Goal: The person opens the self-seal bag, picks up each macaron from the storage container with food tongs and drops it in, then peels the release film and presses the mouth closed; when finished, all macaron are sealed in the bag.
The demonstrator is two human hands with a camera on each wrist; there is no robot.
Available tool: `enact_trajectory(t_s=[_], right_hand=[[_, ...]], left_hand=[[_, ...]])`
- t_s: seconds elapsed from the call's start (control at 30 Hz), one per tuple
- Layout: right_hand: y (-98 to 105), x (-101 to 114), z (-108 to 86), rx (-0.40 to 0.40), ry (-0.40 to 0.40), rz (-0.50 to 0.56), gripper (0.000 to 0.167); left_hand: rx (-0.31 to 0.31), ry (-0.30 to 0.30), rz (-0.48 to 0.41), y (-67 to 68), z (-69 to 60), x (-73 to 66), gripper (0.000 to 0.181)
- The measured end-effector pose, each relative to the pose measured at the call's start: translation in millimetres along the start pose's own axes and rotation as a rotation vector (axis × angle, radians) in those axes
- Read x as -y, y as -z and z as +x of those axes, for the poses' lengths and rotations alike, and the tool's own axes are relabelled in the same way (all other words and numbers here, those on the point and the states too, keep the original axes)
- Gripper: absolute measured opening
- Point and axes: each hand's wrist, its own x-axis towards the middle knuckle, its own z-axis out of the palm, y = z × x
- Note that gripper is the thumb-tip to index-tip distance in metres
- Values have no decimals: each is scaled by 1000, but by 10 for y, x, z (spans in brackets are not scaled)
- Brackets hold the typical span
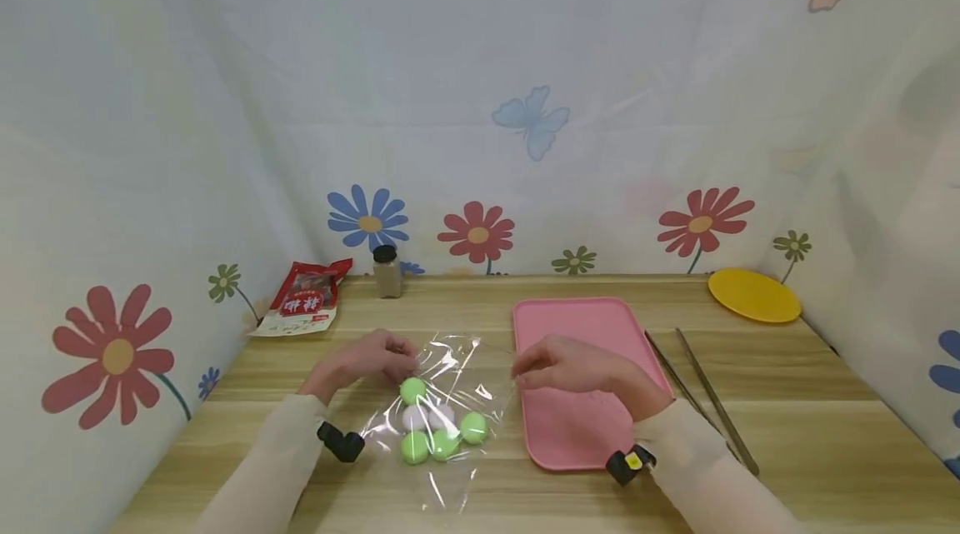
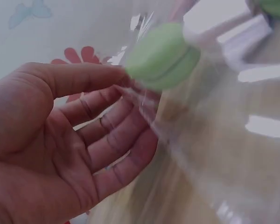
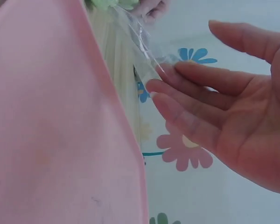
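A clear plastic bag [image 1: 457, 359] lies in front of me with several round green macarons [image 1: 414, 448] and some pale lilac-white pieces [image 1: 441, 416] in it. My left hand [image 1: 375, 357] is at the bag's upper left edge. In the left wrist view, its thumb and fingertips pinch the film beside one green macaron [image 2: 163, 56]. On the other side my right hand [image 1: 573, 363] hovers over the pink tray [image 1: 581, 426]. Seen from the right wrist, the fingers [image 3: 196, 114] are nearly straight and touch the bag's edge, with the thumb held apart.
Long metal tongs [image 1: 716, 401] lie to the right of the tray. A yellow plate [image 1: 753, 295] stands at the far right. At the back left are a red and white food pouch [image 1: 303, 301] and a small jar with a black lid [image 1: 387, 274]. A flowered cloth hangs behind the table.
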Motion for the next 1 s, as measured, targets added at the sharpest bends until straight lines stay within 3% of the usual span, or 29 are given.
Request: enact_trajectory(t_s=[0.2,0.37,0.63,0.8,0.9,1.0], right_hand=[[15,-89,146,-99,-11,-65,22],[-6,-131,256,-117,6,-68,21],[-23,-177,374,-132,-33,-21,17],[3,-189,410,-163,-32,-35,18],[26,-204,414,-171,-33,-32,19],[25,-228,431,-182,-32,-30,21]], left_hand=[[89,2,-167,-115,-194,115,27],[120,45,-179,-198,-247,175,46],[20,90,-170,-266,-211,136,42],[-101,130,-154,-263,-188,163,39],[-157,112,-194,-253,-168,203,38],[-166,54,-263,-245,-148,243,37]])
